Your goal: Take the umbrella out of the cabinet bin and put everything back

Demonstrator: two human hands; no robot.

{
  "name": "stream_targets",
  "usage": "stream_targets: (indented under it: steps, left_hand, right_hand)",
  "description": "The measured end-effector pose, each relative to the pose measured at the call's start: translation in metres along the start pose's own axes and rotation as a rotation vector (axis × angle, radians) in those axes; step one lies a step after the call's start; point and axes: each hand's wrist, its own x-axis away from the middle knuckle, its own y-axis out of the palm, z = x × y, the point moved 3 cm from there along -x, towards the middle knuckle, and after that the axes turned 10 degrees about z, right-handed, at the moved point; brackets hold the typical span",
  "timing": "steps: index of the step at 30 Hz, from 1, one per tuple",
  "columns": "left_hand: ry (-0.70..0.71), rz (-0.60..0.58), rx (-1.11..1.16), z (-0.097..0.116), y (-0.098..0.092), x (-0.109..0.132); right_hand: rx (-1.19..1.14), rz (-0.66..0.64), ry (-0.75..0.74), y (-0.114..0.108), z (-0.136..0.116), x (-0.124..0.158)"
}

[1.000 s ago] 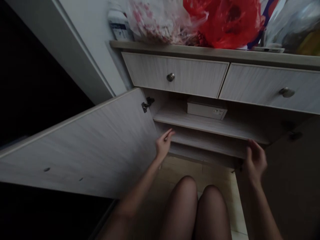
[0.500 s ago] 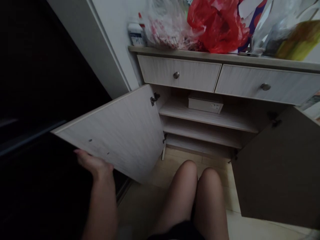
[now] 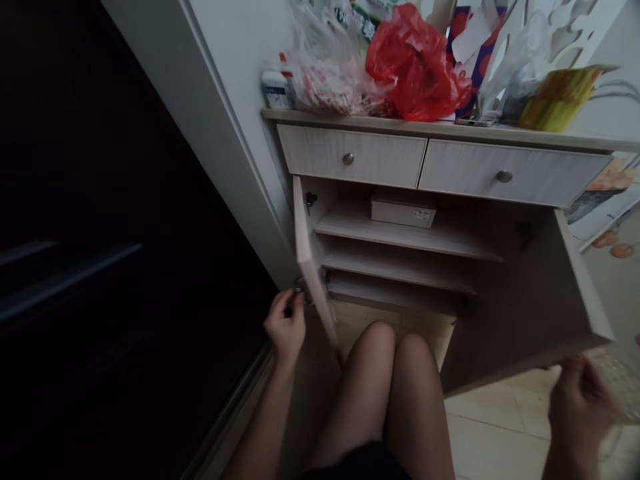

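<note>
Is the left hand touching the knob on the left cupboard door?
Touching: the head view shows the left hand with fingertips on the knob of the left cupboard door.

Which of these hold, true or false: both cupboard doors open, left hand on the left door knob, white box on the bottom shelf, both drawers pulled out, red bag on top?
1. Both cupboard doors stand open. True: the left door and the right door are swung outward.
2. The left hand is at the left door's knob. True, fingers on it, though the grip is dim.
3. The white box sits on the bottom shelf. False: it is on the top shelf.
4. Both drawers are pulled out. False: the left drawer and the right drawer are shut.
5. A red bag lies on the cabinet top. True.
</note>
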Motion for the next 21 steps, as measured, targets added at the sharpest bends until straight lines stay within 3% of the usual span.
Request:
stream_targets:
  steps: [6, 9, 11, 16, 21]
  left_hand:
    - [0.029, -0.337, 0.152, 0.033, 0.103, 0.039]
    - [0.078, -0.464, 0.076, 0.048, 0.155, 0.050]
    - [0.110, -0.515, -0.014, 0.056, 0.182, 0.053]
    - [0.223, -0.627, -0.165, 0.067, 0.228, 0.051]
    - [0.286, -0.665, -0.252, 0.067, 0.255, 0.046]
  right_hand:
    - [-0.153, -0.245, -0.023, 0.074, -0.068, 0.020]
    - [-0.238, -0.429, -0.050, 0.132, -0.102, 0.025]
    - [-0.219, -0.482, -0.093, 0.176, -0.119, 0.024]
    - [-0.064, -0.440, -0.192, 0.265, -0.145, 0.012]
    - [-0.044, -0.432, -0.238, 0.301, -0.149, 0.003]
